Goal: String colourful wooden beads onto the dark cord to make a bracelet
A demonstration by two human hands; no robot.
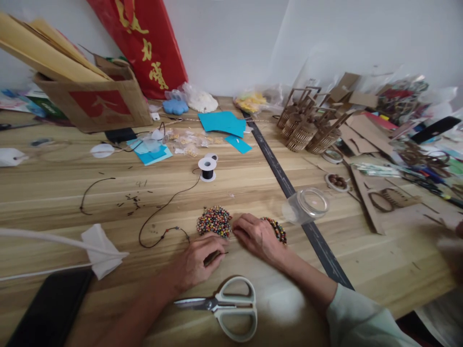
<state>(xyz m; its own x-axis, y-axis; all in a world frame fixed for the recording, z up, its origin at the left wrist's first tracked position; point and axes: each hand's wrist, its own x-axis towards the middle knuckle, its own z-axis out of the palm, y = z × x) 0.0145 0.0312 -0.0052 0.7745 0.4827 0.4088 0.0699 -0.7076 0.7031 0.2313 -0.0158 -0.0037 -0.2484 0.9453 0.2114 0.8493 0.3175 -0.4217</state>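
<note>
My left hand [204,258] is closed on a thin black cord [156,246], whose short end pokes out past the fingertips. Several small beads are threaded on that cord left of the hand, and it runs back to a white spool [207,168]. Just beyond my fingers lies a pile of multicoloured beads [214,221]. At the right edge of this pile, my right hand [257,235] has its fingers bent together and pointing down; anything between them is hidden. Partly behind the right hand is a coiled beaded string [277,229]. Scissors [231,308] lie in front of me.
A phone [50,306] and white cable [65,241] are at left. A round clear container [313,202] sits right, near a dark strip [275,168]. Small wooden baskets [307,127], blue paper sheets [222,124] and a cardboard box [97,103] stand or lie farther back.
</note>
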